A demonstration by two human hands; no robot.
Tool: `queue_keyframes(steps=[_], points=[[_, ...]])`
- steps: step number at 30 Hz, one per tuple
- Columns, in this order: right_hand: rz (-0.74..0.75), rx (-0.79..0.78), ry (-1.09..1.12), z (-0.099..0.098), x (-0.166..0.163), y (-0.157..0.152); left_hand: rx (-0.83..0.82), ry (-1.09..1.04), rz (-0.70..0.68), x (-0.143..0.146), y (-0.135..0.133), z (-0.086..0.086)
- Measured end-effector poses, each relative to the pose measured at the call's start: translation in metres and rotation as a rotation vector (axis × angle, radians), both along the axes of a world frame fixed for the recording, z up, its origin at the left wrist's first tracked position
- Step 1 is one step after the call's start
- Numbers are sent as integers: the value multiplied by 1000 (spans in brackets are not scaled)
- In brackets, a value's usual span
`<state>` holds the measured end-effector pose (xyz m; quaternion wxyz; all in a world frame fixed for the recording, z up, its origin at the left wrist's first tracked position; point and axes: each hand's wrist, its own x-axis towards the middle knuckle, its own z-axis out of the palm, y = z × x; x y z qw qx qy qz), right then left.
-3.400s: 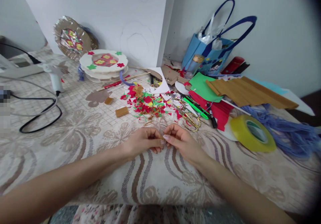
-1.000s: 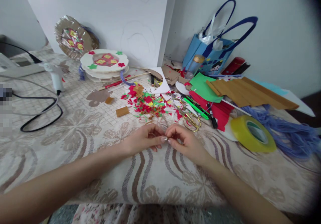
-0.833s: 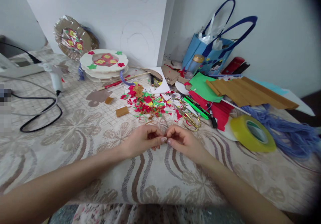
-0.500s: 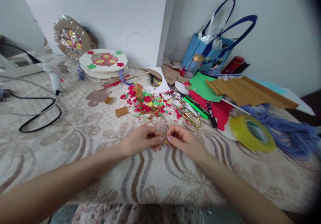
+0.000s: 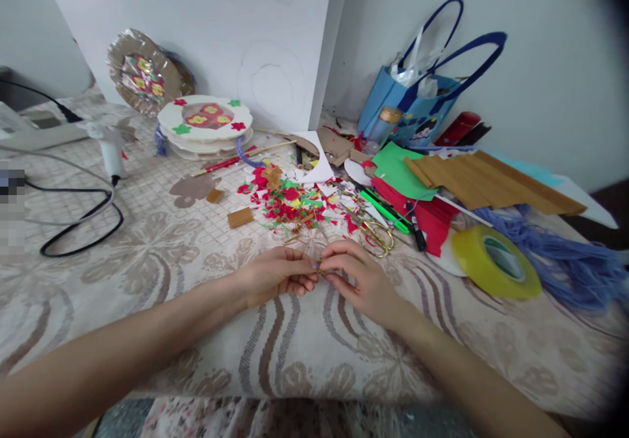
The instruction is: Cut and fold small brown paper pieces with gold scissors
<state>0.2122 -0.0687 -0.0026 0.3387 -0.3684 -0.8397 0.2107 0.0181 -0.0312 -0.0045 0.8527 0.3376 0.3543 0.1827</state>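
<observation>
Both my hands meet over the patterned tablecloth, near the table's front. My left hand (image 5: 285,273) pinches a small piece of brown paper (image 5: 321,270) between thumb and fingers; most of it is hidden. My right hand (image 5: 356,274) touches the same piece from the other side, its thumb and fingertips close around it. Just beyond the hands lies a heap of red, green, white and yellow paper scraps (image 5: 289,202). Gold-handled scissors (image 5: 377,237) rest to the right of the heap. A brown paper rectangle (image 5: 240,218) lies flat at its left.
A yellow tape roll (image 5: 469,258), blue yarn (image 5: 565,261) and folded brown crepe paper (image 5: 491,179) crowd the right side. A blue bag (image 5: 388,97) stands at the back. Decorated white discs (image 5: 170,120) and a white glue gun (image 5: 112,153) with cables are at the left.
My right hand's fingers have lifted and opened slightly around the brown piece, and less of it shows. My left hand stays nearly in place. The view has shifted slightly.
</observation>
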Motion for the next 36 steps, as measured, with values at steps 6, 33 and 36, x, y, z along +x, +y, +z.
queue_keyframes(steps=[6, 33, 36], points=[[36, 7, -23, 0, 2, 1, -49, -5, -7, 0, 1, 0], [-40, -546, 353, -1, -2, 2, 143, 53, -48, 2, -1, -2], [-58, -647, 400, -2, -4, 2, 191, 82, -87, 2, -1, -4]])
